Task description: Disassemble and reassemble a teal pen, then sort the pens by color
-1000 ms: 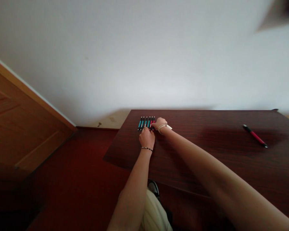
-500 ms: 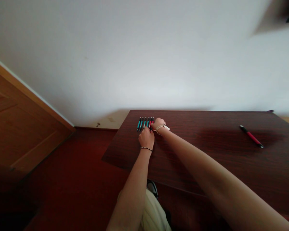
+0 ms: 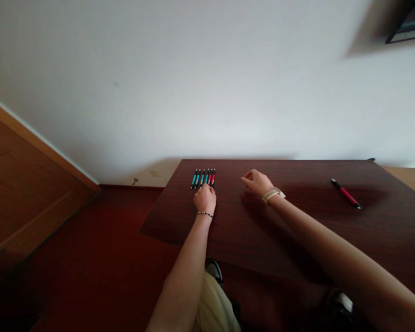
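A row of several pens lies side by side on the dark wooden table (image 3: 235, 221), toward its left end. Teal-and-black pens (image 3: 194, 179) make up the left part of the row, red-and-black pens (image 3: 213, 177) the right end. My left hand (image 3: 205, 199), with a beaded bracelet, rests at the near ends of the pens with its fingers curled in. Those fingers hide some pen tips, and whatever is between them does not show. To the right of the row, my right hand (image 3: 257, 182), with a light wristband, hovers above the table, fingers loosely apart and holding nothing.
Farther right on the table lies a single red-and-black pen (image 3: 346, 193), slanted. The table's far edge meets a white wall (image 3: 207, 92). A wooden door (image 3: 31, 184) stands at the left, and a dark-framed object (image 3: 410, 27) is at the upper right.
My right hand has left the red pens and moved to the right, its fingers loosening. The left hand stays by the row. The view has shifted slightly to the right.
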Tool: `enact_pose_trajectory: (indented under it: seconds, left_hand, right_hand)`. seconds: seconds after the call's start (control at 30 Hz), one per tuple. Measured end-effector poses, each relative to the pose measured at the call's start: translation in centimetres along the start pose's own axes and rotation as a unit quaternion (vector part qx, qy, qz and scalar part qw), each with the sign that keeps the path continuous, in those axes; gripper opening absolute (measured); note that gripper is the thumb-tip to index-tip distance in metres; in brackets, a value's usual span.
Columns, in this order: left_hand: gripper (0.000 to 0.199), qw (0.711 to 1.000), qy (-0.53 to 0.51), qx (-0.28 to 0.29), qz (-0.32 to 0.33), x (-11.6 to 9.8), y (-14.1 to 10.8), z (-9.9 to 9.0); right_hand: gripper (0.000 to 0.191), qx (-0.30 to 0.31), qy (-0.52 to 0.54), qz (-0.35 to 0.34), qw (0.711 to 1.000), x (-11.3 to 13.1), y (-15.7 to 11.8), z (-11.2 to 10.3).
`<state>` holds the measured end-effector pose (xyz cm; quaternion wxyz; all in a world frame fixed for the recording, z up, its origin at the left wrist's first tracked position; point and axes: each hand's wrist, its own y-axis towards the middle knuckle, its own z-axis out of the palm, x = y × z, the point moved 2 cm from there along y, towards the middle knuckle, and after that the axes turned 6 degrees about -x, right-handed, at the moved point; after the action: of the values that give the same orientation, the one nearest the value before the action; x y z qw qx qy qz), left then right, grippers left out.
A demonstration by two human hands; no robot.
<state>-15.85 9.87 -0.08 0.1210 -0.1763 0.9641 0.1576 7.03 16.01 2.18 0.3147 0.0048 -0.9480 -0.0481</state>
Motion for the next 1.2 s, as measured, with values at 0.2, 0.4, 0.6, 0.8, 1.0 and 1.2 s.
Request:
enact_pose_trajectory:
  seconds: [0.2, 0.4, 0.6, 0.8, 1.0, 1.2]
  left_hand:
    - [0.019, 1.0, -0.008, -0.019, -0.02, 0.0, 0.0, 0.0]
    - [0.023, 0.999, -0.005, -0.029, -0.029, -0.1, 0.1, -0.1]
    - [0.021, 0.999, -0.002, -0.018, -0.028, -0.1, 0.2, 0.0]
    - [0.019, 1.0, -0.007, -0.014, -0.026, -0.1, 0.1, 0.0]
    - [0.022, 0.999, -0.009, -0.019, -0.03, -0.2, 0.0, -0.3]
    - [0.024, 0.999, -0.017, -0.012, -0.041, -0.3, -0.1, -0.4]
  right_hand:
    - [0.027, -0.192, -0.082, 0.024, 0.978, -15.9, -1.7, -9.5]
    - [0.031, -0.211, -0.135, 0.13, 0.959, -28.0, -3.7, -15.3]
    - [0.026, -0.141, -0.091, 0.169, 0.971, -29.3, -4.4, -15.4]
    - [0.032, -0.121, 0.057, 0.127, 0.983, -23.6, -5.0, -13.0]
    - [0.024, 0.001, 0.106, 0.059, 0.993, -12.7, -1.7, -5.1]
    - [0.013, 0.03, 0.108, -0.012, 0.994, -1.4, 1.6, 4.4]
